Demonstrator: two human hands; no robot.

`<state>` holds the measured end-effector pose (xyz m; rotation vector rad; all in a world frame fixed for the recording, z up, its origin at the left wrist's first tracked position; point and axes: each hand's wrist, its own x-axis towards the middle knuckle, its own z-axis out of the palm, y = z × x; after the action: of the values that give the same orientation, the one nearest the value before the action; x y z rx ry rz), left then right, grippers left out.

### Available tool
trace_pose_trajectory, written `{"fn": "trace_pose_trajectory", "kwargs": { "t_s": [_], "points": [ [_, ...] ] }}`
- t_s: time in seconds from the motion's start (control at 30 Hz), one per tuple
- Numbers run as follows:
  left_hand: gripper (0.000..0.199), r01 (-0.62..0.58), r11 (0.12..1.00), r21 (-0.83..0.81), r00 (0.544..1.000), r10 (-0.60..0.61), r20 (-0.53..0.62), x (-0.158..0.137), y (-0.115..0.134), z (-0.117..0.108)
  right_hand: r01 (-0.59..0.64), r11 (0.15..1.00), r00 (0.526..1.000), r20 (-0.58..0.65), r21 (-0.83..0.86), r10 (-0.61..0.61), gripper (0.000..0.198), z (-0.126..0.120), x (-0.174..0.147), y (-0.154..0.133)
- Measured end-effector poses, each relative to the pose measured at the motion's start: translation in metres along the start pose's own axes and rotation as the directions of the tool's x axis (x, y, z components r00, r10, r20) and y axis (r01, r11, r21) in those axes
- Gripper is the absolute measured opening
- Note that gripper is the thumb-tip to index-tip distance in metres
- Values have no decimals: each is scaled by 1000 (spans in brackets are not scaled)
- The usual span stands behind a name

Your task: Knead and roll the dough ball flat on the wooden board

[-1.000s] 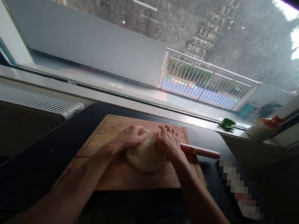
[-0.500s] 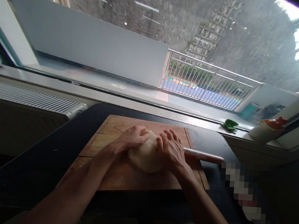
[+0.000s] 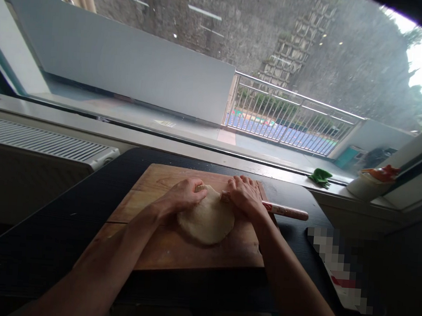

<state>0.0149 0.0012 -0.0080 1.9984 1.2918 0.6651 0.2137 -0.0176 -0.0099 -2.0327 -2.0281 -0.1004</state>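
A flat, roundish piece of dough (image 3: 204,220) lies on a wooden cutting board (image 3: 178,259). My left hand (image 3: 185,193) is closed at its upper left edge, with thumb and fingers pinching the dough. Across the right side runs a rolling pin (image 3: 286,211), whose inner end reaches the dough's upper right edge. My right hand (image 3: 245,194) lies palm down over the pin, its fingers stretched past it towards the window. The middle part of the pin is hidden beneath that palm.
The board rests on a black table (image 3: 95,207). Behind it is a window sill with a green crumpled item (image 3: 320,177) and a pale pot (image 3: 366,185). A radiator (image 3: 53,142) stands at left. A blurred-out pale object (image 3: 340,273) lies at the table's right.
My right hand and the rolling pin have moved away from me, up the board. More of the dough's right side shows. My left hand keeps its place on the dough's edge.
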Motion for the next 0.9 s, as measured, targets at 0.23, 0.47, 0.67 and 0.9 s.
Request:
{"fn": "trace_pose_trajectory", "kwargs": {
  "t_s": [0.23, 0.47, 0.67, 0.9],
  "points": [
    [26, 10, 998, 58, 1000, -10, 6, -1, 2, 0, 46, 999, 986, -158, -5, -46, 38, -3, -60, -12],
    [32, 7, 1000, -6, 999, -7, 40, 2, 0, 2, -18, 998, 982, -188, 52, 28, 36, 1, -17, -6],
    [30, -2, 989, -148, 999, 9, 50, 0, -3, 0, 164, 935, 986, -20, 313, -166, 33, -15, -18, 5],
    [27, 88, 959, -268, 995, -97, -22, 2, -6, -8, 278, 871, 900, 207, 406, -384, 33, -44, -54, 23]
  ]
}}
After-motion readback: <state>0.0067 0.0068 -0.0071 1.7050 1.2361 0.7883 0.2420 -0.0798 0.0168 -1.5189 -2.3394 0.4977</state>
